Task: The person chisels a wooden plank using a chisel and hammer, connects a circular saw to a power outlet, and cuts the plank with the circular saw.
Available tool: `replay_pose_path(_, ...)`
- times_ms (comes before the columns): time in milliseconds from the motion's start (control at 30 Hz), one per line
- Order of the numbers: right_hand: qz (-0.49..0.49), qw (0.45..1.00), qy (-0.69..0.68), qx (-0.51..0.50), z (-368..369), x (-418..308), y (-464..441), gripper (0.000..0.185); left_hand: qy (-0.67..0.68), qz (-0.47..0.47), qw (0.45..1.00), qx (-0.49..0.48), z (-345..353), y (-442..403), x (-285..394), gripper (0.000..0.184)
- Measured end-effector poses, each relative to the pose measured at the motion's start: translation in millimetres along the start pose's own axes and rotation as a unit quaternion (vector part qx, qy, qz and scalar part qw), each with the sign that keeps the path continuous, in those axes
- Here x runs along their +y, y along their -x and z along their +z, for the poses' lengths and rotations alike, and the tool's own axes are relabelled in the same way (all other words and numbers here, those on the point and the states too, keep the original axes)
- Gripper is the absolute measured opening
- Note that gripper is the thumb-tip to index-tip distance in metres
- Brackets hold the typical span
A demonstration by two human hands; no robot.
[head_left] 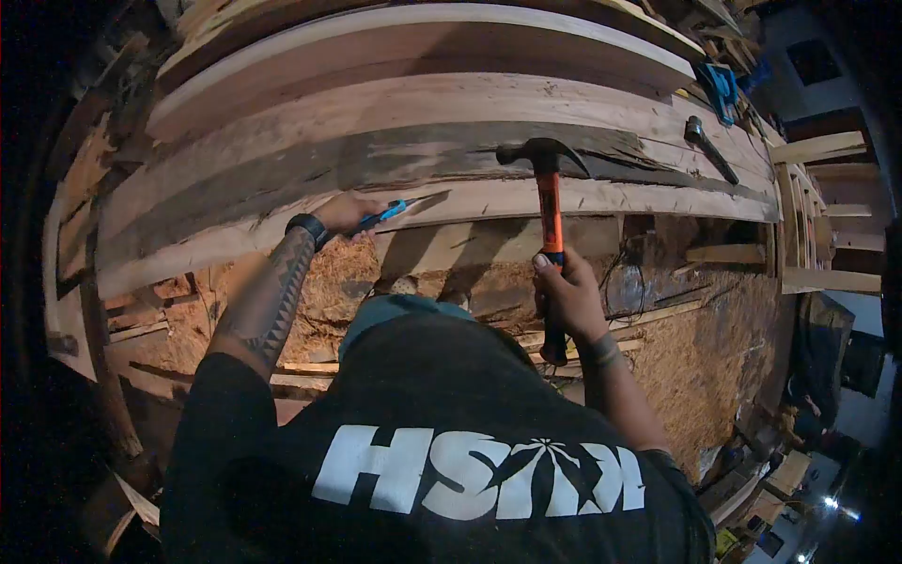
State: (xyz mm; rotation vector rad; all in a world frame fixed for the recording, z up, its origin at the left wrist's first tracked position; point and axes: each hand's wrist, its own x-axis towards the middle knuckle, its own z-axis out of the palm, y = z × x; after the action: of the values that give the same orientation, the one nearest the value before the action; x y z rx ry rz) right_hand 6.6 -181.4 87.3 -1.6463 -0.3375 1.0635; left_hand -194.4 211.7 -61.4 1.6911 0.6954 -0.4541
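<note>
My left hand (346, 214) is closed around the handle of a blue and black knife (393, 211), its blade pointing right over the pale front edge of a long wooden plank (489, 199). Fingers wrapped round its black and orange handle, my right hand (571, 296) holds a claw hammer (550, 211) upright, with the dark head over the weathered grey part of the boards (413, 155). The two hands are apart, one on either side of my body.
A raised thick beam (423, 47) runs across the back. On the right of the boards lie a dark tool with a long handle (711, 150) and a blue tool (722, 92). Wooden framing (808, 221) stands at the right edge. Sawdust (695, 367) covers the floor, with thin strips of wood.
</note>
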Motion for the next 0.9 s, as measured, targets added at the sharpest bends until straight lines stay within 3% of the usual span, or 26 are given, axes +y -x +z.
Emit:
replay_pose_path(67,-0.017,1.0,0.018,-0.001,-1.9,6.9,-0.8,0.017,-0.149,0.12,0.978,0.079,1.8,-2.8,-4.3,0.04)
replay_pose_path(133,-0.003,1.0,0.008,-0.005,1.9,4.3,2.3,0.017,-0.343,0.291,0.866,0.217,22.7,14.8,22.4,0.041)
replay_pose_path(233,-0.035,0.995,0.089,-0.002,7.3,10.8,-3.2,0.019,-0.362,0.25,0.879,0.183,35.9,7.0,28.4,0.04)
replay_pose_path(333,-0.132,0.964,0.228,0.021,19.7,8.8,-9.1,0.021,-0.461,0.343,0.774,0.266,44.9,-11.9,8.7,0.039)
replay_pose_path(400,-0.197,0.926,0.32,0.039,31.9,10.6,-17.9,0.023,-0.459,0.316,0.794,0.243,47.1,-8.5,15.3,0.037)
replay_pose_path(500,-0.176,0.887,0.426,0.014,35.1,72.9,-54.6,0.029,-0.479,0.331,0.779,0.233,45.0,-12.9,12.4,0.036)
replay_pose_path(533,-0.118,0.88,0.46,-0.015,30.1,94.9,-70.1,0.026,-0.489,0.344,0.766,0.235,43.7,-14.9,9.8,0.037)
replay_pose_path(633,-0.124,0.901,0.416,-0.017,27.7,71.7,-70.8,0.028,-0.513,0.241,0.808,0.161,39.5,-16.8,24.6,0.037)
replay_pose_path(733,-0.153,0.928,0.339,0.01,36.5,37.7,-51.0,0.028,-0.471,0.256,0.826,0.174,41.7,-10.4,29.1,0.038)
replay_pose_path(833,-0.261,0.897,0.354,0.042,36.5,58.1,-58.4,0.026,-0.458,0.231,0.844,0.158,41.1,-11.6,36.1,0.039)
replay_pose_path(900,-0.162,0.889,0.428,-0.005,35.1,96.4,-83.7,0.025,-0.453,0.29,0.822,0.187,39.7,-20.4,22.1,0.036)
